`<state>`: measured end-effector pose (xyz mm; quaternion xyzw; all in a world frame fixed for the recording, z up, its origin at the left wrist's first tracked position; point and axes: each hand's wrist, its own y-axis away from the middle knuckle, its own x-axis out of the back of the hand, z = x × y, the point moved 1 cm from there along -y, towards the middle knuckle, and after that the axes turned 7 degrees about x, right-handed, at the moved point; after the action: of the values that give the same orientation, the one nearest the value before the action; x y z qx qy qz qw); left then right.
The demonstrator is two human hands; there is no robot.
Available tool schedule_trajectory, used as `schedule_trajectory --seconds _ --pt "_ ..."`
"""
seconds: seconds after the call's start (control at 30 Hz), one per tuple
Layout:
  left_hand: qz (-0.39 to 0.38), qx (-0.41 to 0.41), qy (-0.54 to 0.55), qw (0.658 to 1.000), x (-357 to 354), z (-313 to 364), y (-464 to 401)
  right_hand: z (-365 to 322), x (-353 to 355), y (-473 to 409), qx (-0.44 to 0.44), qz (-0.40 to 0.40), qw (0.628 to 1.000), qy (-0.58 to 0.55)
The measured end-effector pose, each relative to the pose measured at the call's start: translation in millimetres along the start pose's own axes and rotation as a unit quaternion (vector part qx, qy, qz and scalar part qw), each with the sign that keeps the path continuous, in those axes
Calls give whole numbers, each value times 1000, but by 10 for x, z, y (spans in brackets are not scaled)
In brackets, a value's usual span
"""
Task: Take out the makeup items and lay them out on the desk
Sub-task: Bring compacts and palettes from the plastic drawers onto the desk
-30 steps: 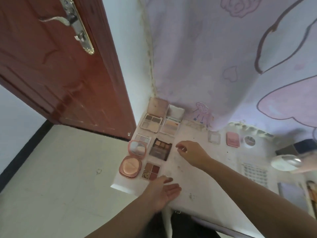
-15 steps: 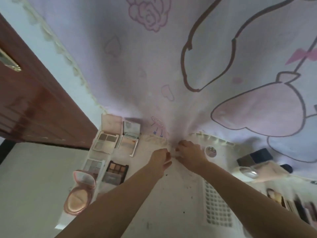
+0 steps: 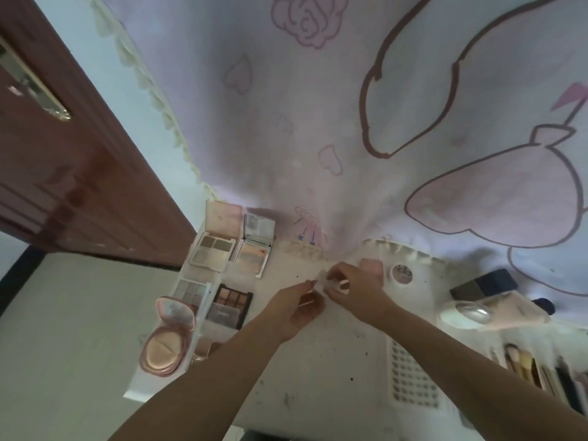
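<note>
The round compact [image 3: 401, 274] lid reads "idia"

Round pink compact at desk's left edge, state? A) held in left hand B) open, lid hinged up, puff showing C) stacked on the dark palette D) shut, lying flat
B: the round pink compact lies open on the desk, lid tilted up behind a visible puff, apart from both hands and beside the dark palette.

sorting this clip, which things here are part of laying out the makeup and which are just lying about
Job: small clear case held by left hand and right hand; open palettes; pink compact; round pot; desk.

Lying about: curtain; door.
</note>
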<state>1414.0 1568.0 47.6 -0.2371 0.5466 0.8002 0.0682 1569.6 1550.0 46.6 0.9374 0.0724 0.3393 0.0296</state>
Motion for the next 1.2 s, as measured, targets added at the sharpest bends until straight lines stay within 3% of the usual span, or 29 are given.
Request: schedule_trajectory --seconds 0.13,0.3,0.67,0.77,0.9,1.2 --pt "-11 3 -1 1000 173 -81 146 -132 -62 27 -46 7 998 -50" --pt "-20 6 46 999 362 -78 234 -261 -123 -150 -128 22 972 -197" --pt "55 -30 211 976 313 175 -44 -252 -278 -1107 -136 -41 985 -102" --pt "67 -39 188 979 298 236 -128 -194 -342 -1263 -135 -57 985 -94" --pt "80 -46 159 983 325 256 -189 -148 -348 -1314 -75 -56 996 1" --pt "96 -48 105 989 288 103 -112 -207 -49 -953 13 -84 989 120"
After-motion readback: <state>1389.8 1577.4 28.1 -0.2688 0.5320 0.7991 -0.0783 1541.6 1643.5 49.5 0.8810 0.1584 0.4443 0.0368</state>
